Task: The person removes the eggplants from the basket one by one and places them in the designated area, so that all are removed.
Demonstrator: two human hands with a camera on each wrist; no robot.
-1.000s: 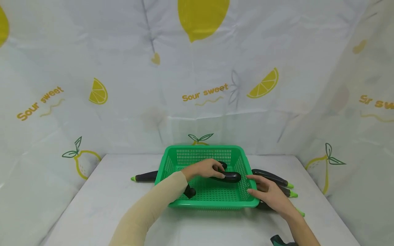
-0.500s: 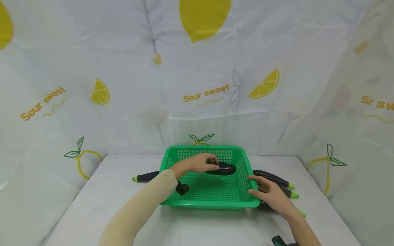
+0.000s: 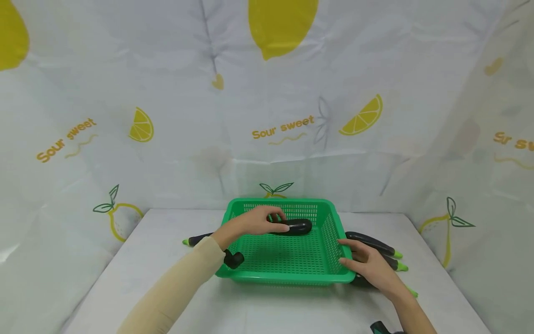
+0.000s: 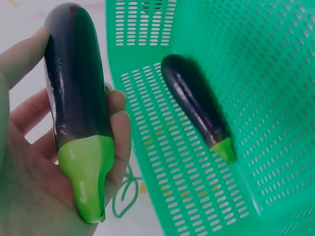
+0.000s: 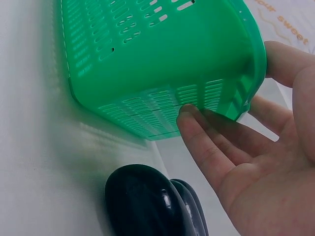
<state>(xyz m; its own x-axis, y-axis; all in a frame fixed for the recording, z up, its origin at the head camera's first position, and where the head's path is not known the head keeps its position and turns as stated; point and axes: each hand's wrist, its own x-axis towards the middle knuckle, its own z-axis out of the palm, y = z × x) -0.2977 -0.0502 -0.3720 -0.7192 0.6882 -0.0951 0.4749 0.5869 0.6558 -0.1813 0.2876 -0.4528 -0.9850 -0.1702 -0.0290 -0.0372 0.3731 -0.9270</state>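
Note:
My left hand point(image 3: 260, 220) grips a dark eggplant point(image 3: 300, 227) over the green plastic basket point(image 3: 288, 278). Seen from the left wrist, the held eggplant point(image 4: 78, 83) has its green stem end toward the palm, with the thumb on one side and the fingers curled round the other. A second eggplant point(image 4: 194, 98) lies inside the basket, along its wall. At the basket's right side, my right hand point(image 3: 371, 269) holds the rim. In the right wrist view, the thumb is at the rim and the fingers point(image 5: 202, 142) reach along the outer wall.
Several eggplants point(image 3: 371, 243) with green ends lie right of the basket, partly behind the right hand. Another eggplant point(image 3: 198, 239) pokes out on the left. A white lemon-print sheet point(image 3: 187, 162) hangs behind and at the sides of the white table point(image 3: 283, 311).
My left hand has moved left and slightly toward the basket's back with the eggplant in its grip. The right hand stays at the basket's rim. The head view has shifted slightly.

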